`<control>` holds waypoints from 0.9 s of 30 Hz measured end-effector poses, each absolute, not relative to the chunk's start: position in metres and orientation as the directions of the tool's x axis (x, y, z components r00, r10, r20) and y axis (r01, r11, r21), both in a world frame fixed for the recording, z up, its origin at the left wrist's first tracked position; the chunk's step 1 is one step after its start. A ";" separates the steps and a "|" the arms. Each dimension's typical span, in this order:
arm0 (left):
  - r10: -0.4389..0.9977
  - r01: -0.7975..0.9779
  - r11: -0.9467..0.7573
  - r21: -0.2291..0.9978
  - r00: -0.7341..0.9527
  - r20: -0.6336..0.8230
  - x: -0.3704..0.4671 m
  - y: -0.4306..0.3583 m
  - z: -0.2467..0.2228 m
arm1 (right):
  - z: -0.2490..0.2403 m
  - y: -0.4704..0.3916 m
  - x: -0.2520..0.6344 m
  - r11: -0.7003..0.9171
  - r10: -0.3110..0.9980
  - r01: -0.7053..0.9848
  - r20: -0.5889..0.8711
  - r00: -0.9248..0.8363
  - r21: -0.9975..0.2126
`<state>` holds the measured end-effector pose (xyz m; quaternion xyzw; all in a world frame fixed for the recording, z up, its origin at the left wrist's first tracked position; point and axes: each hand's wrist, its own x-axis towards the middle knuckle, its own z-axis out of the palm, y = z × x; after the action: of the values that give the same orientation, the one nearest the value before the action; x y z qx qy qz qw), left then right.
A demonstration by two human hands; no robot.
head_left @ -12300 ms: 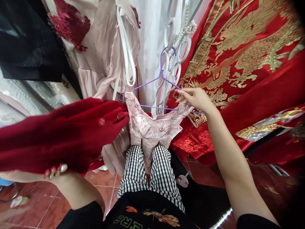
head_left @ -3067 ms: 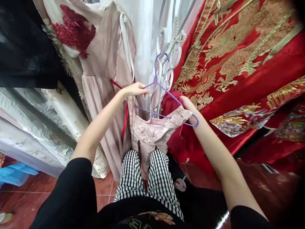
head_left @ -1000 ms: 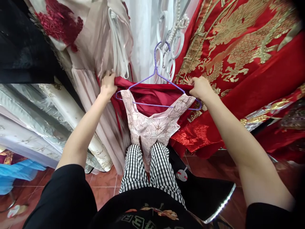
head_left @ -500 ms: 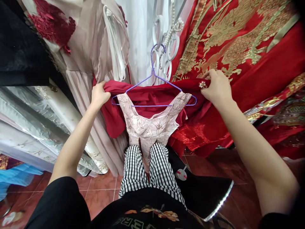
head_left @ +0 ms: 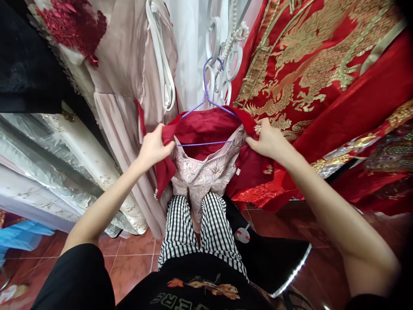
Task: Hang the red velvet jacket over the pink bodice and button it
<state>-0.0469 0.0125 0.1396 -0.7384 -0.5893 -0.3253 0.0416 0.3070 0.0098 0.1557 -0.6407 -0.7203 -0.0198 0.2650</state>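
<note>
Two-handed hold: left hand (head_left: 154, 148) and right hand (head_left: 266, 140), thumbs inward, gripping dark-red garment (head_left: 206, 122) by opposite edges around purple hanger (head_left: 205, 88).

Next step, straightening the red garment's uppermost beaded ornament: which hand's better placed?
Probably the right hand: it grips the red garment right by the beaded ornament. The left hand holds the opposite edge, on the other side of the purple hanger.

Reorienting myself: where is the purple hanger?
In the head view, the purple hanger is central between left hand and right hand, partly under the maroon garment.
</note>
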 end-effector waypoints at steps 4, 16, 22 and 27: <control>0.836 0.842 -0.393 0.369 0.159 0.525 -0.028 0.015 0.120 | 0.129 0.008 0.279 0.154 0.953 0.927 0.298 -0.047 -0.344; 0.773 0.521 -0.603 0.604 0.195 0.603 -0.005 -0.006 0.168 | 0.157 -0.050 0.213 0.390 0.851 0.881 0.471 -0.233 -0.269; 0.690 0.653 -0.612 0.446 0.166 0.704 -0.020 0.020 0.165 | 0.166 -0.060 0.233 0.432 0.849 0.857 0.448 -0.281 -0.281; 0.783 0.832 -0.473 0.288 0.247 0.571 -0.029 0.048 0.143 | 0.167 -0.005 0.260 0.426 0.754 0.879 0.621 -0.213 -0.215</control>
<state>-0.0285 0.0479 0.1435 -0.7889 -0.5118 -0.3381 0.0366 0.2604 -0.0048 0.1672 -0.5277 -0.7734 -0.0924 0.3388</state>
